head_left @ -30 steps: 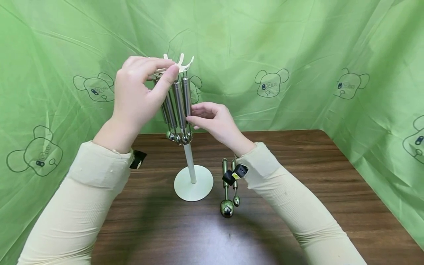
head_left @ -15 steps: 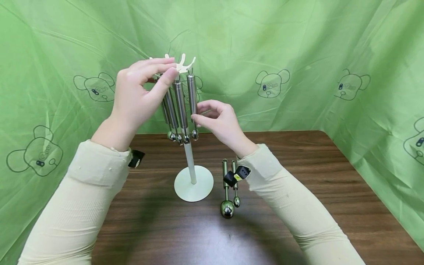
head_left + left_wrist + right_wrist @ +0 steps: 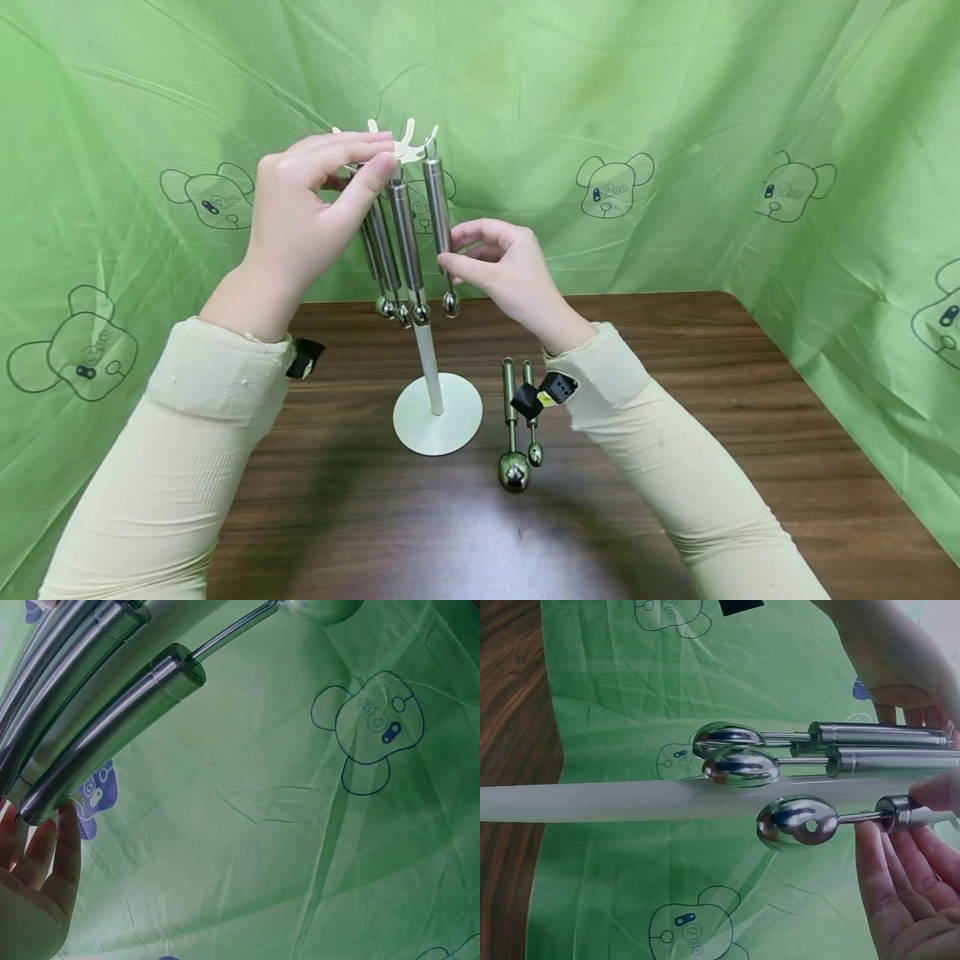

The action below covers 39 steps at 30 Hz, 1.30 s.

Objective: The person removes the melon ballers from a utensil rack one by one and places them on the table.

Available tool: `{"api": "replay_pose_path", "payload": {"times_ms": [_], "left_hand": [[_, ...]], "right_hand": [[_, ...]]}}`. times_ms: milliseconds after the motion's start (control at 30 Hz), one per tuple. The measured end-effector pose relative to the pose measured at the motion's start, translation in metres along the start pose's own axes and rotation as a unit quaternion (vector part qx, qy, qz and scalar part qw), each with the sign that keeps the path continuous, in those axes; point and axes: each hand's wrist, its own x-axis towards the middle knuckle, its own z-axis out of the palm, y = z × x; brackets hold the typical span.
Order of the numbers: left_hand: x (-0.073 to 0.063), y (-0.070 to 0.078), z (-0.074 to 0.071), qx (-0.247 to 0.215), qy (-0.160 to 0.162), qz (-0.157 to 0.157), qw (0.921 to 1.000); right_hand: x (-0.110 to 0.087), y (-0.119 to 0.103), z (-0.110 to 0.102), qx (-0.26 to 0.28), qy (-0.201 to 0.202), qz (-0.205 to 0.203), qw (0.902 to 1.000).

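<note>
Scoops (image 3: 406, 237) hang from stand (image 3: 427, 360) (two on table (image 3: 637, 517)).

Creased green cloth walls (image 3: 510, 92), cartoon animal heads (image 3: 615, 190), brown wood-grain tabletop (image 3: 697, 358), pale glare (image 3: 465, 533).

Stand (image 3: 427, 358) is being borne by table (image 3: 645, 508), backed by curtain (image 3: 517, 75). At the top, from the left, it is being held by left hand (image 3: 300, 204); hung scoops (image 3: 406, 237) are being carried below. To their right, end scoop (image 3: 437, 200) is being pinched by right hand (image 3: 508, 262). Right of base (image 3: 438, 437), loose scoops (image 3: 513, 472) are being supported side by side.
</note>
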Motion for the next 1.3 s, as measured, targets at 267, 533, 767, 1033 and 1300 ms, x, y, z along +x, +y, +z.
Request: {"api": "replay_pose_path", "payload": {"times_ms": [267, 533, 767, 1033, 1300], "left_hand": [[0.0, -0.001, 0.0, 0.009, 0.006, 0.007, 0.9999], [0.0, -0.002, 0.0, 0.011, 0.009, 0.012, 0.9998], [0.0, -0.001, 0.0, 0.012, 0.011, 0.009, 0.9998], [0.0, -0.002, 0.001, 0.015, 0.013, 0.011, 0.9997], [0.001, -0.002, 0.001, 0.008, 0.013, 0.006, 0.9999]], "right_hand": [[-0.003, -0.004, -0.002, -0.009, -0.008, 0.005, 0.9999], [-0.006, -0.006, -0.003, -0.01, -0.01, 0.005, 0.9999], [-0.011, -0.011, -0.009, 0.016, -0.02, -0.012, 0.9996], [-0.021, -0.013, -0.017, 0.02, -0.009, 0.001, 0.9998], [-0.036, 0.0, -0.03, 0.022, 0.013, 0.012, 0.9996]]}}
